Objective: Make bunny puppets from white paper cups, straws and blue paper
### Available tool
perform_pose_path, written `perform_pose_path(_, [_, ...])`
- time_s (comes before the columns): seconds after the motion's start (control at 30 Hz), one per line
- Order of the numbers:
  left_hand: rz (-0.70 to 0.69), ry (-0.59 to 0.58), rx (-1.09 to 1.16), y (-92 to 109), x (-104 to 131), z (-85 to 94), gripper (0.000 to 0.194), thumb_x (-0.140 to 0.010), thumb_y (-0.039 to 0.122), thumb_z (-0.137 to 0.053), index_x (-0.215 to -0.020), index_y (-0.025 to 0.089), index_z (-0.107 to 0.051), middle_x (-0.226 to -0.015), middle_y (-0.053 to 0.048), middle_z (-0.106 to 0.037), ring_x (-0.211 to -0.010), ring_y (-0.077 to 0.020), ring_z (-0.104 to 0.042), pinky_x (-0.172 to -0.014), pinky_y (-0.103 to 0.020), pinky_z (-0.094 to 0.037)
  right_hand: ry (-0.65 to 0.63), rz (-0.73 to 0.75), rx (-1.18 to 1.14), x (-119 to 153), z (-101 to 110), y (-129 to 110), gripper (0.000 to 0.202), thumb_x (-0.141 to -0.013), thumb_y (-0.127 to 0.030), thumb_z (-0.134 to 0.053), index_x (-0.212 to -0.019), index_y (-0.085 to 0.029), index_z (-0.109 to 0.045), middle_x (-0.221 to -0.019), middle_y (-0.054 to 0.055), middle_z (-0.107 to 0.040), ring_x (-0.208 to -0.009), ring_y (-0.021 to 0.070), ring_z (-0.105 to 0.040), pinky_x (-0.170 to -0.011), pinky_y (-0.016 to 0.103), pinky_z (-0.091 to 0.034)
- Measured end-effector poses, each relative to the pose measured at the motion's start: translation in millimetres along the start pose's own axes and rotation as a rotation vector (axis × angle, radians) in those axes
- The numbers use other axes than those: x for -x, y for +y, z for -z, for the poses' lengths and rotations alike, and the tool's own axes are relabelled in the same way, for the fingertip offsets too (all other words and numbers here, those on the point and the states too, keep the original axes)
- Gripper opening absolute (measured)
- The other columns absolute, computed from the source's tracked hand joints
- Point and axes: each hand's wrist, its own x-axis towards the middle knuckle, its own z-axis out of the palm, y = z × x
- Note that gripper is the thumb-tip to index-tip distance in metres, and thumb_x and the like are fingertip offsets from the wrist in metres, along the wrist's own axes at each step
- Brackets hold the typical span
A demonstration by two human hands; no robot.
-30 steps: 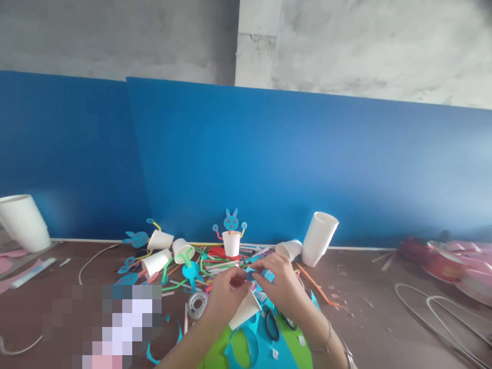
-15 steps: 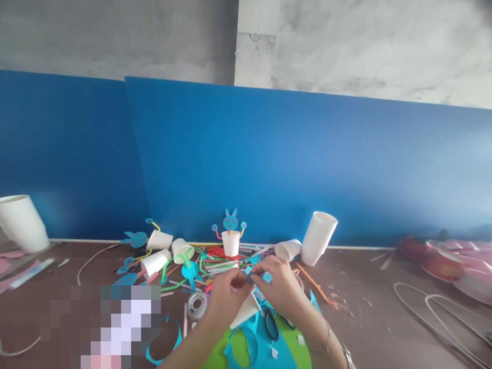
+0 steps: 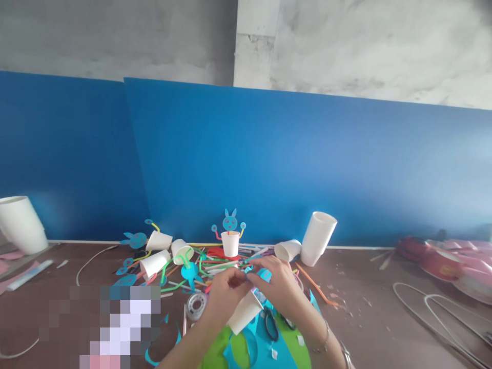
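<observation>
My left hand [image 3: 227, 291] and my right hand [image 3: 277, 279] meet over the middle of the table. Their fingertips pinch a small blue paper piece [image 3: 249, 270], mostly hidden by the fingers. Under them a white paper cup [image 3: 245, 313] lies tilted; whether it is joined to the paper piece I cannot tell. Black-handled scissors [image 3: 271, 325] rest on blue paper [image 3: 282, 353] below my right hand. A tape roll [image 3: 197, 306] is left of my left hand. Behind stands a cup with a blue paper rabbit [image 3: 230, 223] on straws.
Cups with blue paper shapes [image 3: 156, 263] lie at the left among many straws [image 3: 219, 267]. A cup stack [image 3: 319, 238] leans at the back right, beside a cup [image 3: 288, 250] on its side. Another stack [image 3: 22, 225] is far left. White cable [image 3: 426, 307] loops at the right.
Both hands stay together at nearly the same spot, with small finger movements. The white cup below them has shifted slightly and shows more of its side.
</observation>
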Motion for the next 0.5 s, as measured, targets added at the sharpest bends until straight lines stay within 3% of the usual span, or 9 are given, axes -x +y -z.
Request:
perform_pose_path(0.13, [0.004, -0.009, 0.021, 2.5, 1.2, -0.8, 0.020, -0.063, 0.035, -0.067, -0.059, 0.018, -0.057, -0.056, 0.001, -0.057, -0.057, -0.0160, -0.051, -0.056, -0.027, -0.038, -0.006, 0.015, 0.000, 0.3, -0.3, -3.3, 0.009, -0.079, -0.020, -0.061, -0.073, -0.022, -0.067, -0.081, 0.002, -0.071, -0.086, 0.0232, -0.063, -0.085, 0.038, -0.041])
perform_pose_path(0.5, [0.004, 0.023, 0.051, 1.6, 2.5, -1.2, 0.017, -0.060, 0.030, -0.067, -0.054, 0.018, -0.057, -0.052, 0.001, -0.056, -0.055, -0.0156, -0.050, -0.054, -0.027, -0.036, 0.072, 0.070, 0.071, 0.5, -11.5, -2.2, 0.013, -0.079, -0.016, -0.060, -0.067, -0.020, -0.062, -0.074, 0.003, -0.069, -0.082, 0.0230, -0.063, -0.087, 0.041, -0.038])
